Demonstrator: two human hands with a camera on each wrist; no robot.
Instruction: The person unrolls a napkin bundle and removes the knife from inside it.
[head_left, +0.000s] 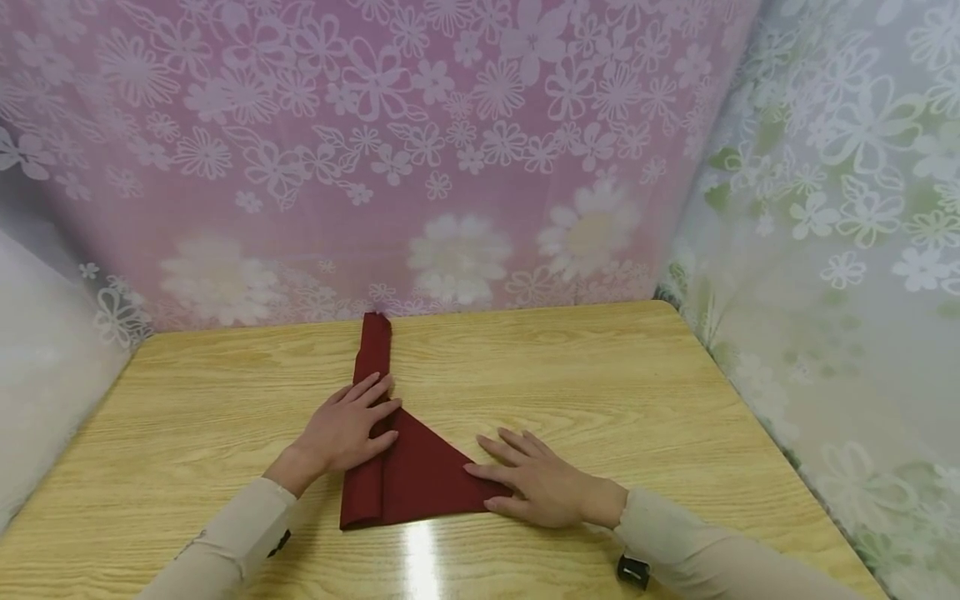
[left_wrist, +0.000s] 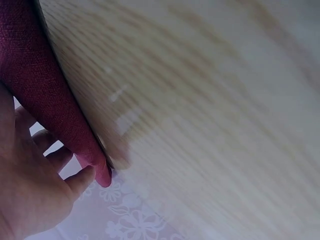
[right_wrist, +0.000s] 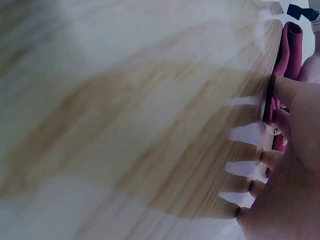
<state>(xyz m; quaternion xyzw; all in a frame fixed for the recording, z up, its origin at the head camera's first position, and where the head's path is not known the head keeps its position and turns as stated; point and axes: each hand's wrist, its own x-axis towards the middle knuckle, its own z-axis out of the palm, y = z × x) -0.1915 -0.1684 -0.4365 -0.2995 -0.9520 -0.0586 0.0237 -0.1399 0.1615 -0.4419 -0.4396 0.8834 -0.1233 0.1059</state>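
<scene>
A dark red cloth lies folded on the table, with a rolled or folded strip along its left side and a triangular part spreading right. My left hand rests on the strip, fingers extended and spread. In the left wrist view the cloth runs past the fingers as a thick folded edge. My right hand lies at the triangle's right corner, thumb and index finger over it, the other fingers spread on the wood. The right wrist view shows the rolled end of the cloth beyond the thumb.
The wood-grain table meets a pink floral curtain at its back edge, and a pale floral curtain hangs along the right. The strip's far end reaches the table's back edge. Light glares on the tabletop near the front.
</scene>
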